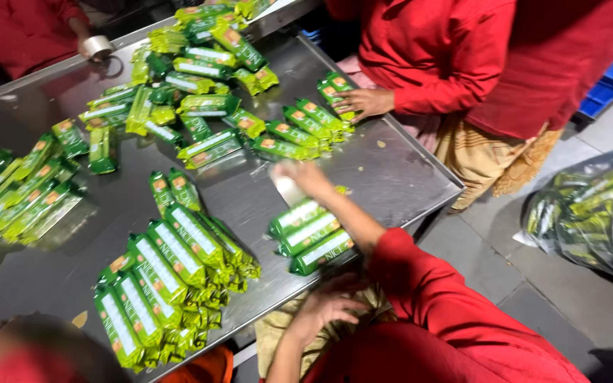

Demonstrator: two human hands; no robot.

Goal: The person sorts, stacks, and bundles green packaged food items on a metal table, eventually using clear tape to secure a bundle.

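- At the near edge of the metal table (391, 177), three green packets (312, 234) lie side by side, touching one another, with their long axes running from lower right to upper left.
- The right hand (305, 177) is seen just beyond the far ends of these packets, reached out across them on a red sleeve. It is blurred. Something pale (287, 190) appears to be closed under its fingers, but how far it is shut cannot be told.
- The left hand (329, 303) is held below the table edge, just beside the nearest packet, with its fingers spread and nothing gripped.
- The three packets are thus found between the two hands. The right one is nearer their far ends and the left one nearer their near ends.
- A fanned stack of packets (168, 284) is laid to the left of the three, apart from them, with bare table between.
- A loose heap of packets (193, 92) is spread further up the table, well apart from both hands.
- A row of packets (299, 128) is being touched by a co-worker's hand (367, 103) at the far right edge.
- More packets (15, 195) are piled at the left end, and a roll of tape (97, 46) is held by another person at the far rim.
- A clear bag of packets (594, 213) is noted on the floor to the right.
- Nothing is seen lying between either hand and the three packets.
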